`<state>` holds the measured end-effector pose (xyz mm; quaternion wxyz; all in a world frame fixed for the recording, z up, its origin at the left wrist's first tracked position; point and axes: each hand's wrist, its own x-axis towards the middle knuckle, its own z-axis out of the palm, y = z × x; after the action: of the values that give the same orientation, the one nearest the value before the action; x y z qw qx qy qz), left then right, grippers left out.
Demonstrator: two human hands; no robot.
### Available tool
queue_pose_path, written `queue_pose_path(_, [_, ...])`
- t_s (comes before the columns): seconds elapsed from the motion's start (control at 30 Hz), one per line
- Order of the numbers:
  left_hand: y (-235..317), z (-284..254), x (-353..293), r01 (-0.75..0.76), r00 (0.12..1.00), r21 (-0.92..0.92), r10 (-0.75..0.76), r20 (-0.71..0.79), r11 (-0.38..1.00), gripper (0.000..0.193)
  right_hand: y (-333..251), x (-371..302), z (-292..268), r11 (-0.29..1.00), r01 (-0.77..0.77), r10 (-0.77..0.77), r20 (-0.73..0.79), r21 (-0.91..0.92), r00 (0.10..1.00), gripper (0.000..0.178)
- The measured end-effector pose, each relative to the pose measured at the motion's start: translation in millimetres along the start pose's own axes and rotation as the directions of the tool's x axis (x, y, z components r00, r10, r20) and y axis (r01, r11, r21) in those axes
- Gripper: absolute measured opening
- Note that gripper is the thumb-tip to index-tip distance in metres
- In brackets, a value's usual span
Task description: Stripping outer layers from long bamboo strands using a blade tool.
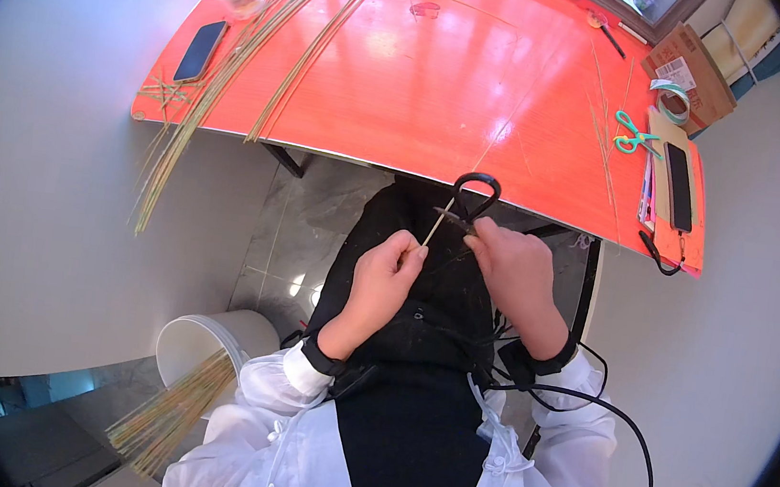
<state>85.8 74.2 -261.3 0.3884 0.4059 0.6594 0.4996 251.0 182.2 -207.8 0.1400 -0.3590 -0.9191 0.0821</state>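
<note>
The strip [433, 230] is over the lap [448, 284], reaching toward the near edge of the red table [408, 82], with thumb and forefinger of the left hand [384, 278] pinching its near part. The right hand [514, 272] has its fingers curled tight round the scissors [467, 214], near the blades, loops pointing away from the body. A blade lies across the strip just beyond the left fingertips; whether it touches I cannot tell. For good control, the pinch is probably best kept firm and close to the blade, so the strip cannot bend, with fingertips clear of the edge. The strip's long axis runs away from the body, slanting rightward; its far tip is too faint to place
</note>
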Motion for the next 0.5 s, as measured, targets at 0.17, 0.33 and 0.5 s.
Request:
queue_pose_path(0.17, [13.3, 2.8, -1.7, -0.137, 0.981, 0.292, 0.170, -0.091, 0.947, 0.018, -6.5, -8.7, 2.2, 0.996, 0.068, -0.067, -0.017, 0.056, 0.998, 0.020])
queue_pose_path(0.33, [12.4, 3.2, -0.4, -0.149, 0.979, 0.286, 0.181, -0.091, 0.947, 0.019, -4.5, -7.3, 1.7, 0.999, 0.045, -0.045, -0.019, 0.029, 0.999, 0.020])
queue_pose_path(0.5, [11.9, 2.7, -1.4, -0.143, 0.982, 0.287, 0.172, -0.080, 0.947, 0.020, -3.0, -5.9, 3.7, 0.997, 0.049, -0.047, -0.037, 0.057, 0.998, 0.020])
